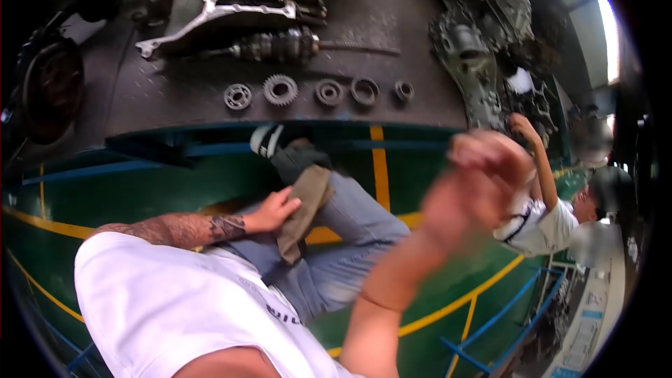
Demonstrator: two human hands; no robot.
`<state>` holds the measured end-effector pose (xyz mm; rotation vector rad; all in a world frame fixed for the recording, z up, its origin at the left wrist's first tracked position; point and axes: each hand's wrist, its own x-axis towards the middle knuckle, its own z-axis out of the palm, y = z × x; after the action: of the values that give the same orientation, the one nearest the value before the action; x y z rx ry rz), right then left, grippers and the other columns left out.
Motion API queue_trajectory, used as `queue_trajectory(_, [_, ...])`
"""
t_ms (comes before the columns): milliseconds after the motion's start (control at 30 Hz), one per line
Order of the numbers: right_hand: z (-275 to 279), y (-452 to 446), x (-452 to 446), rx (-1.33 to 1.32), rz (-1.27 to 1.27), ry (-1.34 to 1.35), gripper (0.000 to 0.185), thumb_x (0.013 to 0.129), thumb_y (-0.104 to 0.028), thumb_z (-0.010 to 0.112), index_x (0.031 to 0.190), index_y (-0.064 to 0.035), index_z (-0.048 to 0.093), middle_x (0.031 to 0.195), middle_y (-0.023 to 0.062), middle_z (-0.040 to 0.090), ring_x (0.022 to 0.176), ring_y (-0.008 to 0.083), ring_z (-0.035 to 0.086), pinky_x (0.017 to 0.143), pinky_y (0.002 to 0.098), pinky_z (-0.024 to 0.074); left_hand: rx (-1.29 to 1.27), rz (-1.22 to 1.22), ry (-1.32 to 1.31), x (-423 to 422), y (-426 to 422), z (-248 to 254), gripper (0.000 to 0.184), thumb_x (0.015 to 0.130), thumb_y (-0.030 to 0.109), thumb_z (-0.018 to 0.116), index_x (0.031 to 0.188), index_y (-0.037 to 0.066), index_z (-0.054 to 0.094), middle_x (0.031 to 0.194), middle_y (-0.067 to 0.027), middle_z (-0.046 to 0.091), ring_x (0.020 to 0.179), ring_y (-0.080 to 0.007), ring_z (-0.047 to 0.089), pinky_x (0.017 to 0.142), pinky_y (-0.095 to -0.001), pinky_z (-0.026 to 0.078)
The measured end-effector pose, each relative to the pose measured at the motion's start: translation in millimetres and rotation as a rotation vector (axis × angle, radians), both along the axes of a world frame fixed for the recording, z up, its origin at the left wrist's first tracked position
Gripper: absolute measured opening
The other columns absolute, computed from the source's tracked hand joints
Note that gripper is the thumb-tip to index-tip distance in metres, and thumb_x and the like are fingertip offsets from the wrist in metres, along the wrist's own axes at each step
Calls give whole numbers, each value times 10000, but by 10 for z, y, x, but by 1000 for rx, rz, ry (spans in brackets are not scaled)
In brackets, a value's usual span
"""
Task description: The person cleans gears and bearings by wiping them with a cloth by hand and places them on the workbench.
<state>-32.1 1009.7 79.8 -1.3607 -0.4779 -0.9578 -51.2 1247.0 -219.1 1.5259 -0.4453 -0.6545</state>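
My left hand (pixel 271 211), at the end of a tattooed forearm, grips a folded brown cloth (pixel 306 199) over my lap. The thumb lies on the cloth's face, and the other fingers are partly hidden. My right hand (pixel 483 178) is raised in front of the table's edge, apart from the parts. It is smeared by motion, so its fingers cannot be made out. On the table, a bearing (pixel 238 96), a toothed gear (pixel 281 89) and several metal rings (pixel 329 92) lie in a row. Behind them rests a gear shaft (pixel 280 45).
An opened metal housing (pixel 245 8) sits at the back of the dark worktable (pixel 175 98). Large gearbox casings (pixel 465 42) stand on the right. A co-worker (pixel 542 227) reaches toward parts there. A blue metal frame (pixel 500 329) stands on the green floor (pixel 448 283).
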Motion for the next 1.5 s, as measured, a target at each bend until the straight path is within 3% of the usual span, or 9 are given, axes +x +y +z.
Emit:
queue_trajectory(33, [363,-77,-131,-153,-183,-87,359,851,-219,640,1069,58,577,940,170,551,859,256,551,725,312,465,-16,15,-81,4,-21,-118,475,1011,316,534,1341,-23,497,1178,-159,672,1075,-220,639,932,-333,485])
queue_trajectory(200, [1593,-657,-603,-809,-98,-190,347,899,-207,576,1230,-115,621,1261,87,606,1182,280,514,961,450,335,-51,2,-17,44,-67,6,459,1020,300,517,1345,-24,492,1159,-155,680,1045,-213,650,919,-326,493])
queue_trajectory(367, [1929,-794,-842,-637,75,-148,151,856,-317,614,856,-211,722,883,-10,672,898,204,558,866,412,366,-35,-48,46,28,-29,-11,478,1032,310,491,1371,-26,473,1263,-105,615,1129,-156,555,997,-309,436])
queue_trajectory(500, [1967,-636,-773,-1035,-118,-134,191,824,-430,608,810,-273,715,779,-50,637,795,160,511,812,393,370,-58,-6,9,7,-22,-44,462,1023,288,506,1363,-23,483,1191,-136,669,1053,-177,624,937,-309,478])
queue_trajectory(767, [1882,-448,-873,-933,-77,-199,187,827,-423,610,832,-262,705,799,-39,634,808,167,514,817,393,375,-56,-34,90,12,-1,-8,479,1032,297,494,1385,-25,469,1292,-109,605,1143,-159,551,1003,-307,430])
queue_trajectory(900, [1848,-383,-938,-897,-68,-222,185,828,-419,611,843,-257,699,809,-34,632,815,171,515,819,394,378,-53,41,-60,-1,-35,-45,454,1022,295,505,1344,-25,505,1157,-138,681,1028,-199,641,921,-323,489])
queue_trajectory(1233, [1517,-353,-769,-777,-80,-289,185,832,-409,613,870,-244,686,835,-19,627,831,180,519,825,395,384,147,50,-125,-30,30,-246,429,998,282,544,1298,-24,537,1137,-193,691,1026,-278,675,888,-353,505])
queue_trajectory(1267, [1502,-370,-697,-766,-77,-313,185,832,-408,613,873,-242,685,838,-18,627,833,181,519,825,395,385,6,90,-161,-29,-13,-41,416,993,281,551,1275,-25,550,1092,-210,690,969,-306,675,864,-365,507])
queue_trajectory(1500, [2115,-585,-480,-797,-100,-366,188,834,-402,615,892,-233,675,856,-8,624,844,187,522,829,396,390,19,5,28,-5,-32,106,429,1002,278,534,1320,-10,534,1167,-196,682,1098,-287,664,933,-396,511])
